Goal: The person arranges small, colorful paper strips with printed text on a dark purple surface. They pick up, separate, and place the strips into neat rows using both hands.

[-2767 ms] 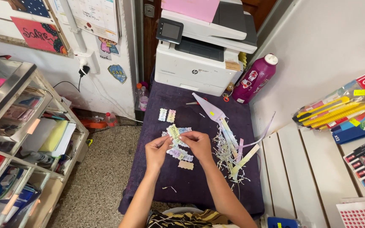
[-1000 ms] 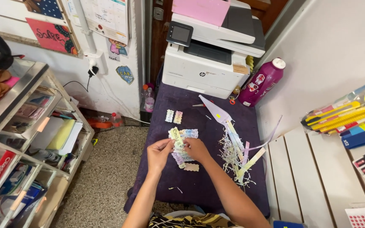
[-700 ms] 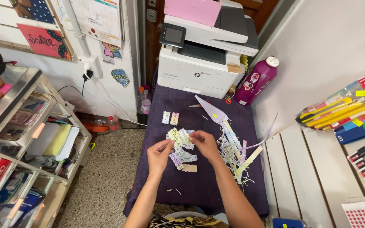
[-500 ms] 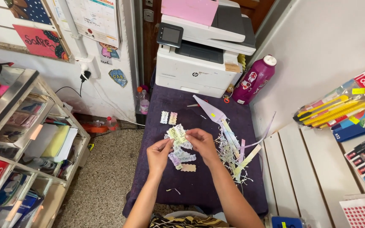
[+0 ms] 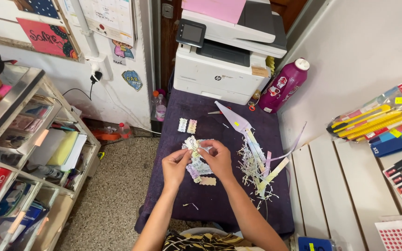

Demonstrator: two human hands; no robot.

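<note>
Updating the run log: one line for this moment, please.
left hand: pinching label | right hand: same label | below: cut labels on purple cloth | scraps right

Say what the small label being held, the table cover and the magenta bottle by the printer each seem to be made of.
Small label, pinched by left hand and right hand: thin matte printed paper, probably, with cut edges.
Table cover: dark purple cloth, seemingly; it drapes over the edge.
Magenta bottle: likely plastic, slightly glossy, white cap.

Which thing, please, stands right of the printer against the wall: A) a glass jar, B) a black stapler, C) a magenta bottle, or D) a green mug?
C: a magenta bottle with a white cap leans by the wall, just right of the printer, at the far end of the purple table.
</note>
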